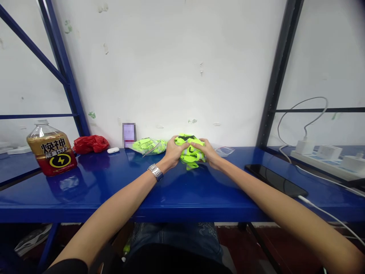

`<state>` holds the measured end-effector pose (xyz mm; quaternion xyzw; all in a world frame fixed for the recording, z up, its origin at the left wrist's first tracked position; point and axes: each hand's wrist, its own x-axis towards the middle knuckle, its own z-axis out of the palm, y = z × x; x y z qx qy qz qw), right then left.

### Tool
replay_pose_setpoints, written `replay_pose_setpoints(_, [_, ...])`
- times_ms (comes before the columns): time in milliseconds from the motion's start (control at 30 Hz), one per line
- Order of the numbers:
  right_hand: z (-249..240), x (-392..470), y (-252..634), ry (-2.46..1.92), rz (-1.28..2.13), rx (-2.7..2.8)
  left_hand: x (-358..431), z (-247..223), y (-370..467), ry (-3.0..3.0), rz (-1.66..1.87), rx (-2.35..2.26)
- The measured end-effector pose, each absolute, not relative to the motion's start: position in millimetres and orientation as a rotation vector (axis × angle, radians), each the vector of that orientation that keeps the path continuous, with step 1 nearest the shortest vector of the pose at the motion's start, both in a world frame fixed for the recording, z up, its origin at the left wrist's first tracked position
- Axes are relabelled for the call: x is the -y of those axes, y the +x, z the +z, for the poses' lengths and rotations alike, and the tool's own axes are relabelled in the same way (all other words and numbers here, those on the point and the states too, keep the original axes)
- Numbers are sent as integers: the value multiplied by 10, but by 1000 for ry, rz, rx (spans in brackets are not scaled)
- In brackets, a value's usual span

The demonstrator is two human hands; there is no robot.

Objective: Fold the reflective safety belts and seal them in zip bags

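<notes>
A crumpled bundle of neon yellow-green fabric [191, 153] is squeezed between both hands over the blue table [176, 194]. My left hand [173, 151], with a silver watch on its wrist, grips the bundle's left side. Against its right side, my right hand [210, 153] is closed on the same fabric, the two thumbs meeting near the middle. A loose strip hangs from the bundle's lower edge. Just left of my left hand lies a clear bag of similar yellow-green fabric [149, 145]. Behind my right hand is a flat clear plastic bag [225, 151].
At the left stand a large drink bottle [54, 152], a red plastic bag [91, 144] and a small white case [113, 150]. A phone [129, 135] leans on the wall. To the right lie a black phone [275, 179] with a white cable and a power strip [327, 161].
</notes>
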<state>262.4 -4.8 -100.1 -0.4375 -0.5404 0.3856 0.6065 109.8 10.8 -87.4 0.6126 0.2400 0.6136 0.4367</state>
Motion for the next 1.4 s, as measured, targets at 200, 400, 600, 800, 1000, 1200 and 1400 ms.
replay_pose_setpoints(200, [-942, 183, 2568, -1136, 965, 1213, -89, -743, 989, 1979, 2034, -870])
replay_pose_setpoints(400, [-946, 296, 2341, -501, 1526, 1232, 118, -744, 1122, 2115, 2126, -730])
replay_pose_setpoints(600, [-921, 297, 2276, -291, 1255, 996, 211, -881, 1335, 1833, 1929, -547])
replay_pose_setpoints(800, [-973, 265, 2241, -378, 1147, 802, 143, -967, 1376, 1303, 1576, -406])
replay_pose_setpoints(1000, [-1018, 131, 2317, -482, 958, 751, 99, -1057, 1409, 1146, 1427, -430])
replay_pose_setpoints(1200, [-1004, 104, 2441, -561, 878, 851, 51, -1142, 1333, 1328, 1330, -529])
replay_pose_setpoints(1400, [-954, 162, 2522, -490, 962, 1035, 122, -1045, 1197, 1251, 1029, -403])
